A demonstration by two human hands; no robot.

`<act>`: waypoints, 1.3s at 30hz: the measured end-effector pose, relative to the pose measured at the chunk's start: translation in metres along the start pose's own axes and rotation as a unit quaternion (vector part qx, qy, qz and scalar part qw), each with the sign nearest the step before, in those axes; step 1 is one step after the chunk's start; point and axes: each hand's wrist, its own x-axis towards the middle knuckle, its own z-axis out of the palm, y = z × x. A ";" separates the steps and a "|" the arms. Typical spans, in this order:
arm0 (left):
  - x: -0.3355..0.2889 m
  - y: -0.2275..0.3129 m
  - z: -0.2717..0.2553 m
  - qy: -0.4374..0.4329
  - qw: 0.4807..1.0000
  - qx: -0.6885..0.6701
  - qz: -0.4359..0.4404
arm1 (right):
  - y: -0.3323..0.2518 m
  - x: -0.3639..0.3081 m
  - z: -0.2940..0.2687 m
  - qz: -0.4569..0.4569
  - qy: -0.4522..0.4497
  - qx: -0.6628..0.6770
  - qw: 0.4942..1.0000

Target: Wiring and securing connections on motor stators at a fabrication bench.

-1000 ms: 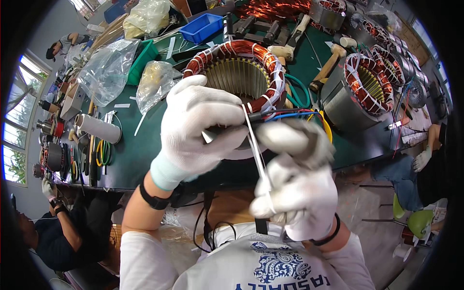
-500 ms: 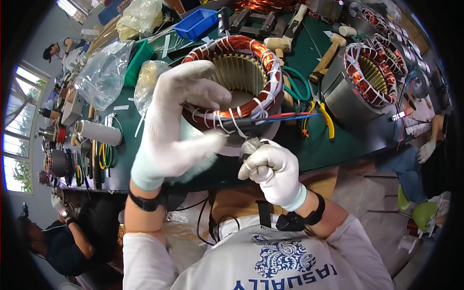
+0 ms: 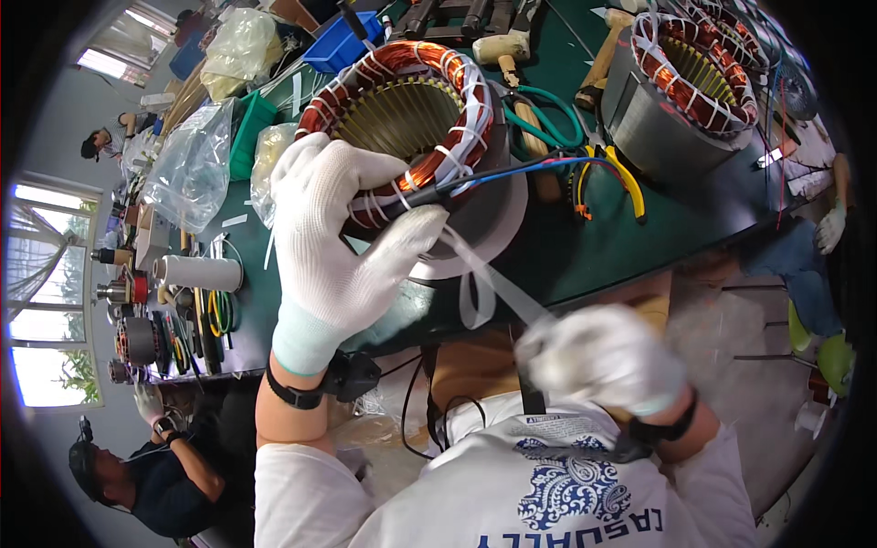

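In the head view, the copper coil ring (image 3: 448,66) tops the stator (image 3: 484,215) on the green surface (image 3: 603,247), in front of the person. White lacing already binds much of its visible rim; near the coloured leads (image 3: 539,166), a white tape (image 3: 498,285) hangs in a loose loop, so that tie looks unfinished. The left hand's (image 3: 331,228) grip is closed over the ring's near edge; the blurred right hand (image 3: 603,361) seems to grip the tape, away from the ring

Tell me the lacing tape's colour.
White; the lacing tape shows best in the head view.
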 end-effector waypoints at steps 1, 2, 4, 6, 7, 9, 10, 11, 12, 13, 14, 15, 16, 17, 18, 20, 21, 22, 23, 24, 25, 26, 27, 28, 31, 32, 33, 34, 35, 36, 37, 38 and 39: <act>0.002 0.003 0.001 -0.013 0.999 -0.013 -0.031 | -0.021 -0.003 -0.011 -0.157 -0.003 -0.016 0.988; 0.003 0.008 0.000 -0.027 0.997 -0.026 -0.064 | -0.036 -0.003 -0.018 -0.309 -0.005 -0.029 0.951; 0.006 0.007 0.003 -0.019 0.996 -0.047 -0.069 | -0.032 -0.004 -0.020 -0.296 -0.027 -0.004 0.955; 0.004 0.002 0.002 -0.025 0.996 -0.050 -0.064 | -0.018 -0.003 -0.022 -0.263 -0.065 0.043 0.962; 0.001 -0.002 0.004 -0.024 0.996 -0.064 -0.064 | -0.009 -0.003 -0.023 -0.245 -0.081 0.066 0.964; -0.001 -0.008 -0.004 -0.027 0.994 -0.075 -0.069 | 0.013 -0.060 -0.067 -0.218 -0.094 0.093 0.967; -0.004 -0.010 -0.008 -0.029 0.992 -0.086 -0.084 | 0.010 -0.123 -0.145 -0.330 0.146 0.030 0.932; 0.001 -0.011 -0.009 -0.053 0.998 -0.037 -0.020 | 0.012 -0.131 -0.157 -0.422 0.374 -0.036 0.825; 0.001 -0.015 -0.004 -0.052 0.998 -0.035 -0.023 | 0.013 -0.148 -0.116 -0.317 0.404 0.065 0.855; 0.000 -0.014 -0.001 -0.036 0.999 -0.034 -0.011 | 0.010 -0.145 -0.133 -0.331 -0.016 0.069 0.941; 0.000 -0.014 0.000 -0.020 0.999 -0.032 0.000 | 0.018 -0.152 -0.127 -0.334 -0.009 0.070 0.940; -0.002 -0.015 0.002 -0.025 1.000 -0.006 -0.002 | 0.022 -0.153 -0.111 -0.311 0.197 0.067 0.927; 0.000 -0.016 0.003 -0.026 1.000 -0.009 0.000 | 0.024 -0.149 -0.100 -0.276 0.390 0.061 0.876; 0.003 -0.016 0.003 -0.030 0.999 -0.030 -0.006 | 0.026 -0.131 -0.107 -0.267 0.533 -0.120 0.794; 0.002 -0.013 0.002 -0.036 0.998 -0.050 -0.018 | 0.019 -0.127 -0.104 -0.263 0.534 -0.119 0.795; 0.001 -0.004 -0.003 -0.050 0.993 -0.070 -0.078 | 0.003 -0.119 -0.085 -0.162 0.548 -0.195 0.797; 0.002 -0.007 0.000 -0.056 0.993 -0.082 -0.057 | 0.001 -0.093 -0.064 -0.180 0.475 -0.170 0.844; 0.004 -0.011 -0.003 -0.060 0.993 -0.095 -0.040 | -0.004 -0.060 -0.032 -0.193 0.397 -0.147 0.885; 0.003 -0.008 -0.005 -0.074 0.980 -0.159 -0.089 | -0.006 -0.036 -0.012 -0.163 0.298 -0.143 0.930; 0.006 -0.005 -0.009 -0.084 0.961 -0.226 -0.136 | -0.013 -0.017 0.010 -0.131 0.199 -0.140 0.961; 0.011 -0.009 -0.018 -0.136 0.958 -0.218 -0.130 | -0.022 0.000 0.029 -0.083 0.144 -0.184 0.969; 0.017 -0.002 -0.020 -0.142 0.960 -0.185 -0.155 | -0.031 0.014 0.045 -0.035 0.089 -0.227 0.969; 0.026 0.003 -0.021 -0.163 0.964 -0.141 -0.156 | -0.038 0.026 0.056 -0.027 0.072 -0.187 0.979; 0.033 0.007 -0.024 -0.185 0.966 -0.092 -0.158 | -0.043 0.034 0.066 -0.019 0.050 -0.145 0.988; 0.038 0.002 -0.028 -0.223 0.954 -0.106 -0.171 | -0.047 0.037 0.074 0.031 0.083 -0.010 0.996; 0.041 0.001 -0.030 -0.222 0.954 -0.104 -0.171 | -0.047 0.038 0.073 0.041 0.081 0.073 0.993; 0.044 0.000 -0.031 -0.247 0.947 -0.105 -0.179 | -0.046 0.039 0.074 0.039 0.082 0.073 0.993; 0.048 0.000 -0.031 -0.271 0.938 -0.105 -0.186 | -0.046 0.041 0.075 0.020 0.085 0.109 0.990; 0.052 0.002 -0.031 -0.272 0.939 -0.106 -0.184 | -0.045 0.044 0.077 0.001 0.088 0.145 0.985; 0.058 0.004 -0.032 -0.294 0.937 -0.068 -0.178 | -0.045 0.048 0.080 -0.019 0.091 0.180 0.979; 0.062 0.005 -0.032 -0.315 0.933 -0.030 -0.172 | -0.043 0.052 0.084 -0.046 0.122 0.139 0.982; 0.066 0.004 -0.032 -0.315 0.934 -0.031 -0.168 | -0.040 0.056 0.077 -0.050 0.124 0.139 0.981; 0.069 -0.001 -0.033 -0.330 0.936 -0.015 -0.119 | -0.037 0.064 0.065 -0.139 0.149 -0.096 0.974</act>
